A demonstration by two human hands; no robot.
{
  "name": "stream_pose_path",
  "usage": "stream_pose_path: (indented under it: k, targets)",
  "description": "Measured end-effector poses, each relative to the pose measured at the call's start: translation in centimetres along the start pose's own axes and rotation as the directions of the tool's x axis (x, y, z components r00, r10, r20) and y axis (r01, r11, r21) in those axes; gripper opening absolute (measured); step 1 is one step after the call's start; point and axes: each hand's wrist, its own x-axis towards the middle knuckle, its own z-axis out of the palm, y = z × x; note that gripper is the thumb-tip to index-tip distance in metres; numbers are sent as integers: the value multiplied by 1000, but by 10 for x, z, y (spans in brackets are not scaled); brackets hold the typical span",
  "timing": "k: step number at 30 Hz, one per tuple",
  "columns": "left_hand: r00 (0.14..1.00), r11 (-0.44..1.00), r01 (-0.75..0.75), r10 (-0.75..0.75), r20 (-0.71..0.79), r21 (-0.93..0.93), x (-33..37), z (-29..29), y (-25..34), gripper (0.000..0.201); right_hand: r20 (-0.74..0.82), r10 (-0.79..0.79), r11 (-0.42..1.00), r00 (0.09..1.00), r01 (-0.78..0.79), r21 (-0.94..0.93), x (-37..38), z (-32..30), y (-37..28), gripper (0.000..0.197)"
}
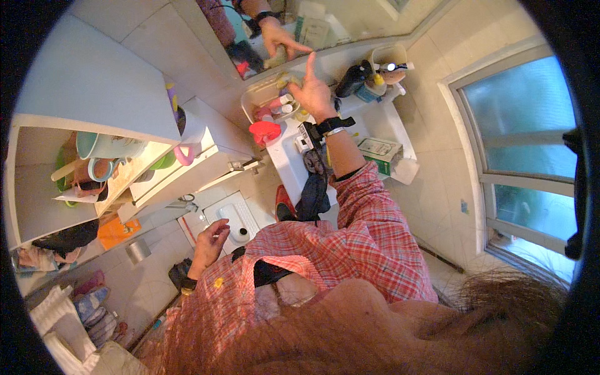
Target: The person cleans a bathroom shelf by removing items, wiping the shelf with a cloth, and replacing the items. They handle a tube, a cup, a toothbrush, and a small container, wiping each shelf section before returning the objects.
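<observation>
The mirror (369, 22) runs above the back edge of the white washbasin (389, 124), and the right hand (314, 97) reaches up to its lower edge, index finger outstretched, so that the fingertip meets or nearly meets its own reflection; whether it actually touches the glass, I cannot tell. That hand grips nothing, and a black strap (334, 125) circles its wrist, with a small grey-and-white device (306, 137) just beside it. Below the hand, at the basin's back left corner, stands a pale basket (250, 100) holding pink bottles with white caps, and a red bowl-shaped item (265, 132) lies at the left edge. Right of the hand, along the back edge, are a black bottle (353, 78), a blue-and-white container (370, 93) and, at the back right corner, a filled tub (389, 53). A green-and-white box (379, 150) lies near the right edge, and dark cloth (312, 197) hangs by the front edge. Well apart from the right hand, the left hand (212, 245) hangs free, fingers loosely curled, in front of a white floor fixture (239, 219). Farther left stands an open shelf unit (44, 150) carrying a pale teal container (109, 145); a frosted window (525, 112) fills the right wall.
</observation>
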Motion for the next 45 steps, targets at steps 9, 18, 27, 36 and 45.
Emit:
stream_pose_path:
  k: [9,18,27,36,45]
  targets:
    - [939,975,-194,217,-268,108,-9,-37,27,17,0,0,997,1000,0,71,-4,-17,0,90]
    - [187,761,-425,604,-775,490,-79,-175,133,21,68,-353,921,933,334,199,-69,-38,-26,45]
    - [-110,605,-407,711,-694,684,-87,-283,250,32,262,-365,931,893,356,80,-136,-68,-53,44]
    - [173,766,-405,600,-781,499,-49,-270,349,80,246,-272,962,930,262,72,-158,-81,-3,44]
    - [57,726,-449,606,-794,521,-37,-249,367,76,247,-267,964,931,259,65,-158,-74,27,46]
